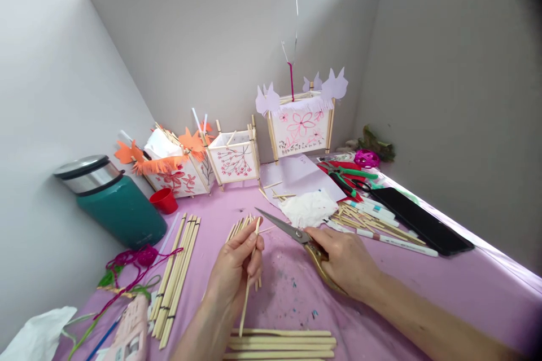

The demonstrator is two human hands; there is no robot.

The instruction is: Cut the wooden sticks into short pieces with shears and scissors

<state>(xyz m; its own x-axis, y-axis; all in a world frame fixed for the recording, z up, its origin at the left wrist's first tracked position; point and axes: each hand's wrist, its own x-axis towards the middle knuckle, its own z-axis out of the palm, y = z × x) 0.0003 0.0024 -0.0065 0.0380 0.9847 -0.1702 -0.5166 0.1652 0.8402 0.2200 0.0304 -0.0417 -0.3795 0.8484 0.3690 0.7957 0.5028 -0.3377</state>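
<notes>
My left hand (237,262) pinches a thin wooden stick (244,307) that points down toward me, its top end showing above the thumb. A finer strip juts out sideways near that end. In my right hand (345,262) is a pair of scissors (292,230) with gold-coloured handles. Its blade tips reach above the strip, close to my left fingertips. Short sticks stand partly hidden behind my left hand. Nearer to me, several longer sticks (283,344) lie side by side, and bundles of banded sticks (175,279) rest to the left.
Decorated paper lanterns (301,127) stand along the wall. At left are a teal bottle (122,208), red cup (164,201), magenta yarn (146,255) and pink glue gun (132,327). At right lie a black phone (423,220), markers (398,241), green-handled pliers (351,171) and white tissue (309,208).
</notes>
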